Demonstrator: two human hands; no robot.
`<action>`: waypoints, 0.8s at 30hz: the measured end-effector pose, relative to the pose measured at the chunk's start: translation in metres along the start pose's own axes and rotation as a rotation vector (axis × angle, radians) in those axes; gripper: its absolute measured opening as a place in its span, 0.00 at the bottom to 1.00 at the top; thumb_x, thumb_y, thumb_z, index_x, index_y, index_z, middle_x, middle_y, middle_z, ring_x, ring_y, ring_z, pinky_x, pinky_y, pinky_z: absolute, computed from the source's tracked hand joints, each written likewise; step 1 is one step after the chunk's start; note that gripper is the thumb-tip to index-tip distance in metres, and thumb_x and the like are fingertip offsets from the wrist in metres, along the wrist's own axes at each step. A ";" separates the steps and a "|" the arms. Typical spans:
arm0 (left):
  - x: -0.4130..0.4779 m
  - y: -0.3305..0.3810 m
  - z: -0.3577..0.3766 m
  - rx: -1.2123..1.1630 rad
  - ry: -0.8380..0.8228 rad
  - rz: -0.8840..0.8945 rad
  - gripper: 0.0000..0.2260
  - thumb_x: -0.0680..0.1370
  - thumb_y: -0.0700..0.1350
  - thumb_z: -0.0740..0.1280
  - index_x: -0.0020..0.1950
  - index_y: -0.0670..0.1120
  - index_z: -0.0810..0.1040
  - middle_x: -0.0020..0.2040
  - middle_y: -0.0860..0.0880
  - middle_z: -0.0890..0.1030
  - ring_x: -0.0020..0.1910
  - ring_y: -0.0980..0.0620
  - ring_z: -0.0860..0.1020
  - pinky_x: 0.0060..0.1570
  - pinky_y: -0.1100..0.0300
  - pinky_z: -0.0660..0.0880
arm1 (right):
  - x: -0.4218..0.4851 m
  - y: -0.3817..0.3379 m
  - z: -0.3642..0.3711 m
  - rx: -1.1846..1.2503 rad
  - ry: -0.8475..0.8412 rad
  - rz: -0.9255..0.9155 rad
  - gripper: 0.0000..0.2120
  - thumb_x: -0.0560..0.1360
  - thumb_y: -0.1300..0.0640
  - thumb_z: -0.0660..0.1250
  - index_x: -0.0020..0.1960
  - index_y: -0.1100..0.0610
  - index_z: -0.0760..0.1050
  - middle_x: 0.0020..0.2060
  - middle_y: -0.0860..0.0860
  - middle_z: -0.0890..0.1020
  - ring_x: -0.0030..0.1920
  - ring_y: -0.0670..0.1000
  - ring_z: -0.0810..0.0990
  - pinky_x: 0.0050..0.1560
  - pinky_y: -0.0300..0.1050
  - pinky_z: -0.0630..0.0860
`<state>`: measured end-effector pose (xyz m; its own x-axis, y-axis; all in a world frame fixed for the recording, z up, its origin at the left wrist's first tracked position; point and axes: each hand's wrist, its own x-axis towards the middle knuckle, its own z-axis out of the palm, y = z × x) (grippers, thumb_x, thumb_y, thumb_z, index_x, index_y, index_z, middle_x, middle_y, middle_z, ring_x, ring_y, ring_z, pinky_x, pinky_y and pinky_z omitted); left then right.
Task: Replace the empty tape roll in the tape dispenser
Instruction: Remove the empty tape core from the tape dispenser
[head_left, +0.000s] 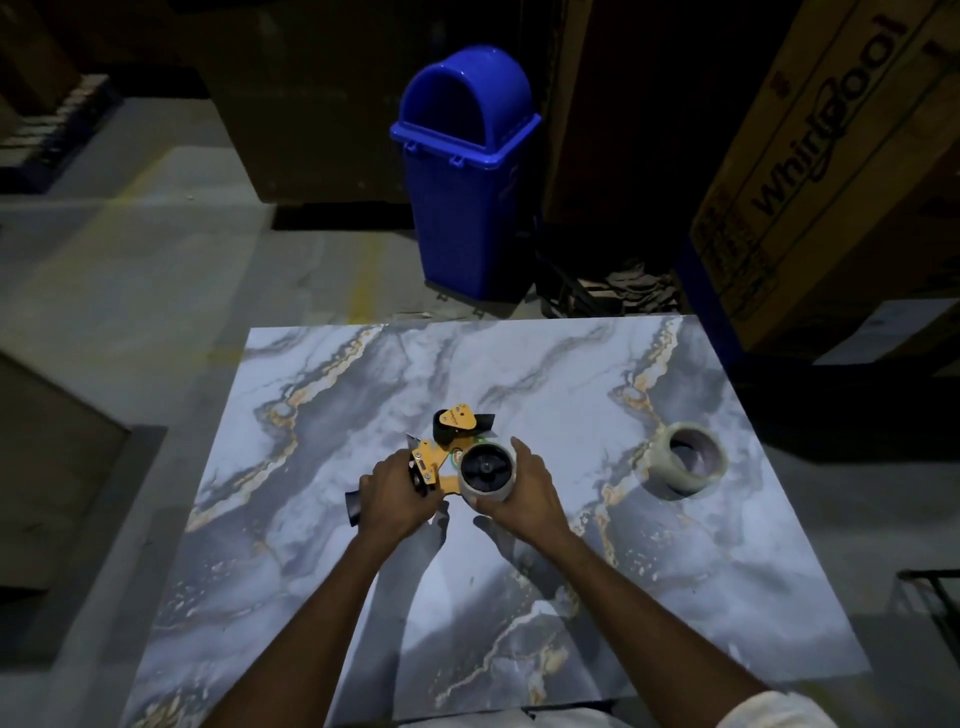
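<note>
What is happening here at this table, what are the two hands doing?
A person holds a yellow tape dispenser just above the marble table. The left hand grips its front end, and the right hand holds the empty roll, which seems to sit on the black hub. A new tape roll lies apart on the right, untouched.

Dim concrete floor (156, 270), blue bin (467, 176), marble-patterned table (519, 597), cardboard boxes (831, 171).
</note>
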<state>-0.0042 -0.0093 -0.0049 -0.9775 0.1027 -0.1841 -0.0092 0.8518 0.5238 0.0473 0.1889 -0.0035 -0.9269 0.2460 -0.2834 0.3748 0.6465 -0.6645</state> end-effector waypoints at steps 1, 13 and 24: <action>0.000 -0.001 0.001 -0.004 -0.011 -0.001 0.16 0.65 0.57 0.73 0.46 0.51 0.74 0.39 0.54 0.81 0.43 0.46 0.80 0.43 0.52 0.70 | 0.001 -0.003 -0.002 0.015 -0.019 0.010 0.54 0.62 0.37 0.79 0.79 0.54 0.58 0.69 0.55 0.71 0.70 0.57 0.70 0.62 0.51 0.76; -0.019 0.004 0.008 -0.089 0.028 0.062 0.47 0.60 0.59 0.82 0.73 0.50 0.64 0.67 0.49 0.70 0.63 0.45 0.73 0.50 0.48 0.77 | 0.007 -0.001 -0.023 -0.051 -0.090 -0.010 0.51 0.61 0.37 0.79 0.76 0.55 0.63 0.69 0.56 0.71 0.70 0.57 0.69 0.65 0.55 0.74; -0.015 0.023 0.018 0.093 -0.047 0.006 0.47 0.64 0.61 0.76 0.77 0.52 0.58 0.63 0.45 0.68 0.54 0.38 0.80 0.44 0.48 0.78 | 0.011 -0.016 -0.001 -0.236 0.013 -0.034 0.42 0.62 0.35 0.75 0.66 0.59 0.69 0.58 0.56 0.75 0.61 0.58 0.73 0.53 0.52 0.78</action>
<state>0.0142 0.0182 -0.0053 -0.9666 0.1298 -0.2208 0.0182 0.8948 0.4462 0.0313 0.1817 0.0051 -0.9396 0.2296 -0.2538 0.3299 0.8051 -0.4929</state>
